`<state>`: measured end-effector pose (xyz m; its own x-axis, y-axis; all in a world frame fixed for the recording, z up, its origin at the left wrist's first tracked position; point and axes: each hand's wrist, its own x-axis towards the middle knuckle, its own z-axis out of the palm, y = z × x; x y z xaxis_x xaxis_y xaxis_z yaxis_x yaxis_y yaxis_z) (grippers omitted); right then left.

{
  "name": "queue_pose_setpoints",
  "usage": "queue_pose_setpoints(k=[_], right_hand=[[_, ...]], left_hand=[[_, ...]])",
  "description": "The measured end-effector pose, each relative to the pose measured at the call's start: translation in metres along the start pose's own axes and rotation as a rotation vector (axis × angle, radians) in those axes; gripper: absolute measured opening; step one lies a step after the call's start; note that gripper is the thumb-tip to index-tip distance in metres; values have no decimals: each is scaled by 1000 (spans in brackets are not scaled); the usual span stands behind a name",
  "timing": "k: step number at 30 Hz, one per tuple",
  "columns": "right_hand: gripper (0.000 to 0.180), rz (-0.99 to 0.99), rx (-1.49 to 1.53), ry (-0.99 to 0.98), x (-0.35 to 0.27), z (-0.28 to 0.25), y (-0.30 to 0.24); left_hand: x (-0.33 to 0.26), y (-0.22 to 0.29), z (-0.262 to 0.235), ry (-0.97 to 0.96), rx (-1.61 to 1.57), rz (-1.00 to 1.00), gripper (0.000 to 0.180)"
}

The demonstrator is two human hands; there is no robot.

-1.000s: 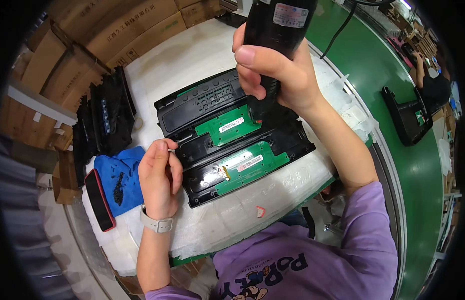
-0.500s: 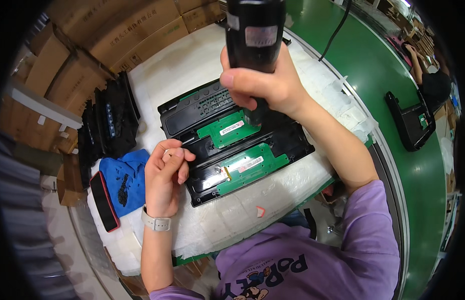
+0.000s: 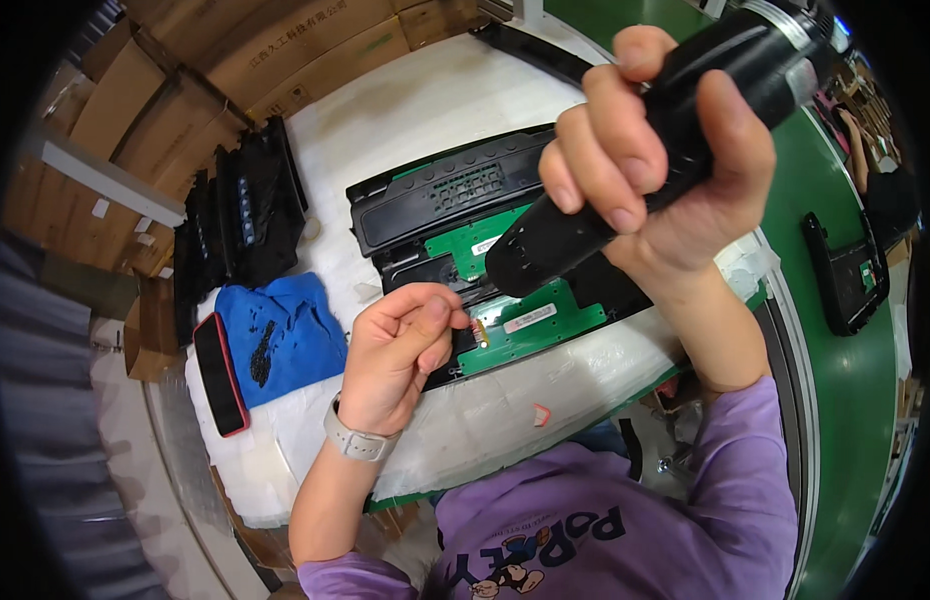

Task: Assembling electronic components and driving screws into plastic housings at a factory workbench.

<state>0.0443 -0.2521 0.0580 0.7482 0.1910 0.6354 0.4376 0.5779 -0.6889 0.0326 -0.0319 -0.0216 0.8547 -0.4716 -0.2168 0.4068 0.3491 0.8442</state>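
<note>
My right hand (image 3: 685, 190) grips a black electric screwdriver (image 3: 555, 240), tilted with its nose pointing down and left. Close to that nose, my left hand (image 3: 400, 345) has thumb and forefinger pinched together; whatever they hold is too small to make out. Both hands are over black plastic panels on the white-covered table. The nearer panel carries a green circuit board (image 3: 570, 335) with a white label. A second green board (image 3: 450, 240) lies behind it, partly hidden by the screwdriver. Farther back is a black panel with a row of round buttons (image 3: 405, 215).
Left on the table lie a blue cloth (image 3: 320, 345) with a pile of small black pieces (image 3: 263, 358), a red-edged phone (image 3: 220, 375) and stacked black parts (image 3: 247, 195). Cardboard boxes (image 3: 275, 60) line the back. Right, over green floor, is a black frame (image 3: 825, 270); a person (image 3: 875, 180) is beyond.
The screwdriver has gone from upright over the boards to a tilt, its body swung up and right. My left hand has moved right, near its nose. The view has shifted slightly.
</note>
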Motion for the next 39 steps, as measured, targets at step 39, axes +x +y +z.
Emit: queue_pose_setpoints(k=[39], right_hand=[[19,40,-480,297,27,-66,24]], left_hand=[[8,10,-16,332,86,251,27]])
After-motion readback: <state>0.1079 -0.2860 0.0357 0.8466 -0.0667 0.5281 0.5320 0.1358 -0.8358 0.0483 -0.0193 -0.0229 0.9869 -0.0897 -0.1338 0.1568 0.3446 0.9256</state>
